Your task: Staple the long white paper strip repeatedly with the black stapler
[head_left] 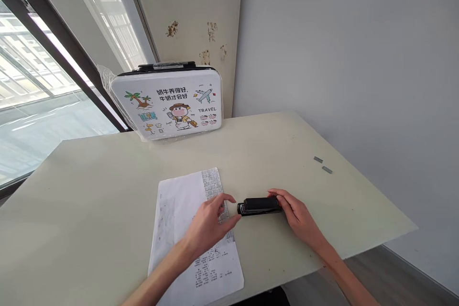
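A black stapler (261, 204) lies on the pale table, its front end pointing left. My right hand (294, 213) grips the stapler's right end between thumb and fingers. My left hand (214, 220) is beside the stapler's left end, thumb and forefinger apart, with nothing between them. Beneath my left hand and forearm lies a printed sheet of paper (179, 215), partly covered with dense text along its right side.
A white case (168, 105) with cartoon prints and plastic wrap stands at the table's back. Two small grey staple strips (318, 159) lie at the right. The table's right edge runs beside a grey wall, and a window is at the left.
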{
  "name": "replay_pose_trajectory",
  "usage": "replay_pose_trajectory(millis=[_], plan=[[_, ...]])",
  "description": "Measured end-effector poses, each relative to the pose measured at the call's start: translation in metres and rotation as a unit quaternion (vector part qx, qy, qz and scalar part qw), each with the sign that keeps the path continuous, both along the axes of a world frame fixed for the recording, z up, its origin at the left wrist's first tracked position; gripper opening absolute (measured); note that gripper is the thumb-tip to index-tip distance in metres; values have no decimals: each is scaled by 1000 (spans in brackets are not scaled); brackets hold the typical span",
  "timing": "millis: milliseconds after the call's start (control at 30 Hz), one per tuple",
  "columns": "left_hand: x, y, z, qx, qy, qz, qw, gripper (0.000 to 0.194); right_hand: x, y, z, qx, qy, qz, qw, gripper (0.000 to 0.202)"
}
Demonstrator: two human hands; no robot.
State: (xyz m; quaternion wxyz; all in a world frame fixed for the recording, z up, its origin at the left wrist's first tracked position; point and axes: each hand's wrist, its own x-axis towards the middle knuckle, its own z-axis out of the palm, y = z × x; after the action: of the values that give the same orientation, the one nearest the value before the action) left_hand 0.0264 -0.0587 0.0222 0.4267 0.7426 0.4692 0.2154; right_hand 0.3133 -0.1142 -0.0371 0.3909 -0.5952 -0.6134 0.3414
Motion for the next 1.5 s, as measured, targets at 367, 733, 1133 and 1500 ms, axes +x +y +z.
replay_pose_trajectory(millis=[367, 733, 1133, 1500], plan=[[2, 10, -20, 142, 101, -85, 981, 24, -5, -4, 11, 22, -77, 32, 996, 27], [-39, 11, 1, -18, 103, -7, 994, 50, -4, -5, 7, -15, -50, 29, 998, 27], [-21, 3, 9, 111, 22, -66, 991, 35, -5, -6, 10, -27, -55, 20, 998, 26], [-6, 12, -16, 177, 47, -105, 977, 26, -4, -4, 11, -27, -46, 29, 998, 28]])
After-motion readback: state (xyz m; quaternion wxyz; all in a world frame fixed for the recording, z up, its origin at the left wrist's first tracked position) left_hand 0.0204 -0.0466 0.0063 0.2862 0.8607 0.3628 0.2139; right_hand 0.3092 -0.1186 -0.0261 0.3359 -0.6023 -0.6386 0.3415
